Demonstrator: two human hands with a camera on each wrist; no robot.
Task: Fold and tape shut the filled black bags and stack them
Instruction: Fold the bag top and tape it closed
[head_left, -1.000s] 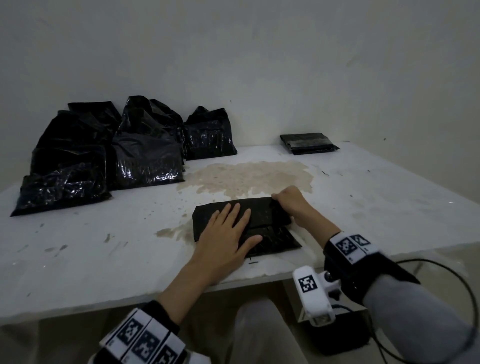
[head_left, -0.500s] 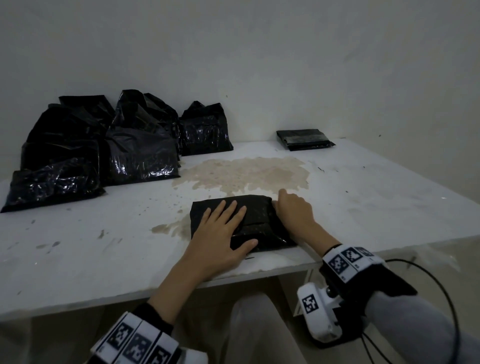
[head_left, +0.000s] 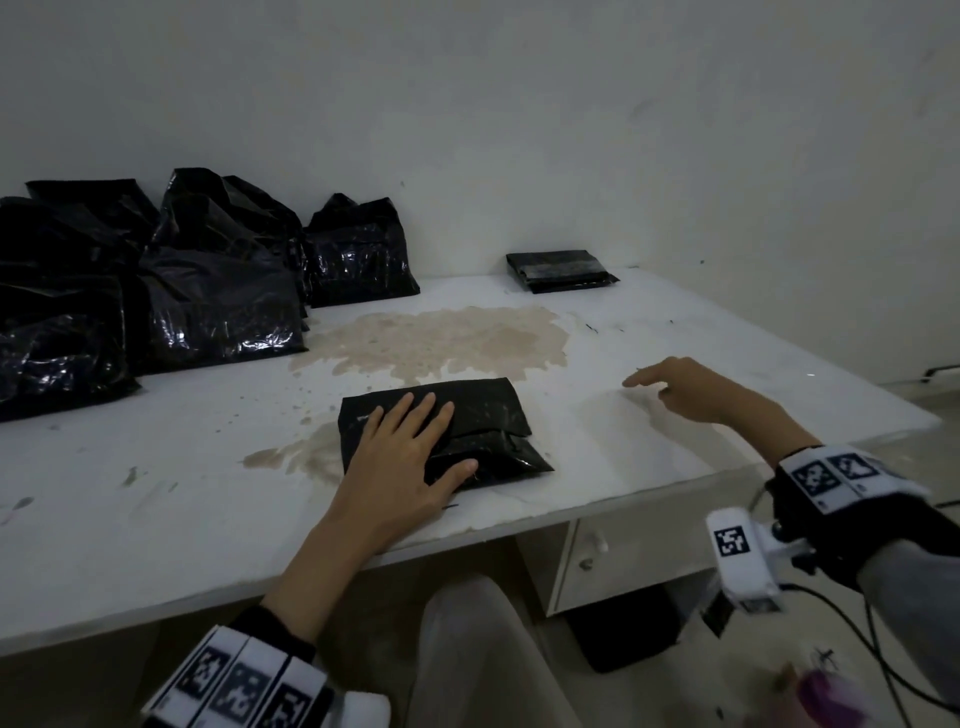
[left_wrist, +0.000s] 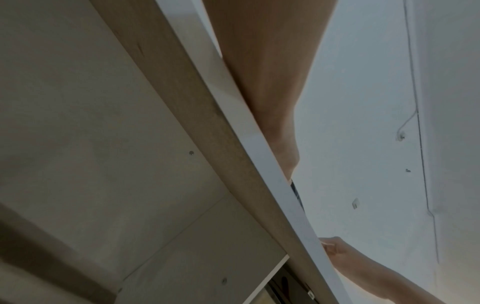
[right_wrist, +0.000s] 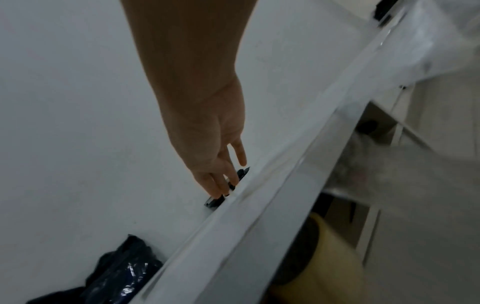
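Because the flap would spring up if let go, the step in hand looks like holding the fold until tape comes.
Left fingers (head_left: 415, 415): straight and spread, pressing flat on the folded bag (head_left: 483, 415).
Left hand (head_left: 400, 467): heel near the bag's front edge.
Right hand (head_left: 691, 384): off the bag, above bare tabletop (head_left: 675, 467), fingers loosely extended, holding nothing.
Folded bag: near the front edge, flap over, no tape seen on it.
Finished bag (head_left: 561, 270): flat at the far wall.
Unfolded bags (head_left: 218, 296): heaped far left.
Next move: fetch tape; a yellowish roll (right_wrist: 335, 259) under the tabletop may be it, though blurred.
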